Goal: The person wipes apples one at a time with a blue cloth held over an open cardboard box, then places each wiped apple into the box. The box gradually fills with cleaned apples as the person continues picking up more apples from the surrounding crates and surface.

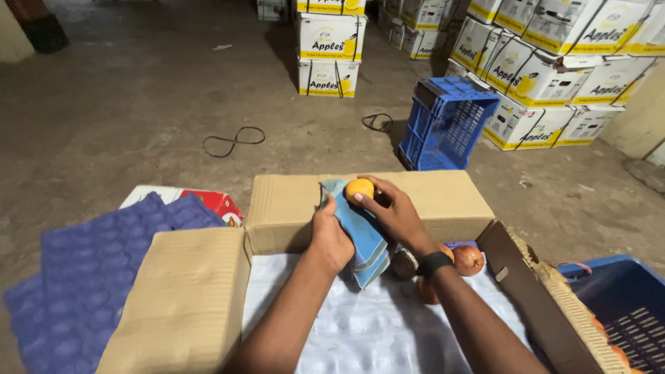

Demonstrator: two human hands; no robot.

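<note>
Open carton (443, 201): 4 brown flaps folded outward; white foam liner (360, 325) bare across the near half, open room there.
Fruit: 1 round yellow-orange fruit (359, 188), above the far flap; no long axis to tell. Right hand (393, 211) closed around it, thumb and fingers on its skin.
Cloth: blue cloth (361, 239), left hand (330, 235) closed on it, pressed beside the fruit; long axis hangs toward the liner.
Loose fruit (468, 260): reddish, at the liner's right edge.
Purple trays (90, 270): stacked left.
Floor: bare concrete (138, 90); blue crate (449, 125) and stacked white boxes (554, 76) far right.
</note>
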